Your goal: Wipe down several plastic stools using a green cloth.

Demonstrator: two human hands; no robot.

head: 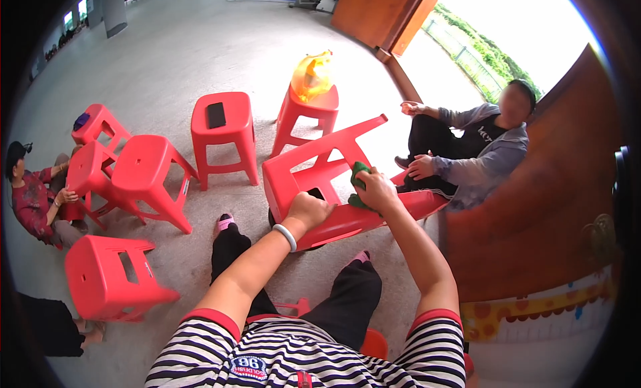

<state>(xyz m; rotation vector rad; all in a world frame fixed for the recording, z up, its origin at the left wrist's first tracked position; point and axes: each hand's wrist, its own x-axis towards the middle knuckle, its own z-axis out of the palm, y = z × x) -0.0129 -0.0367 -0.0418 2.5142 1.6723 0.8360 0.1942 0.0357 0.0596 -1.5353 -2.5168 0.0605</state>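
Note:
A red plastic stool (278, 182) lies tilted on its side in front of me, its legs pointing away and to the right. My left hand (310, 211) is closed on the near side of its frame, below an opening between the legs. Bunched in my right hand (378, 189) is a green cloth (359, 174), pressed against the stool's leg area. Part of the cloth hangs out beneath my fingers.
Several red stools stand to the left, one (220, 138) bearing a black phone (216, 115). Behind, another stool (320, 99) holds an orange-yellow plastic bag (311, 77). A seated person (481, 148) is close on the right by a wooden door (526, 228). Another person (35, 203) handles a stool at far left.

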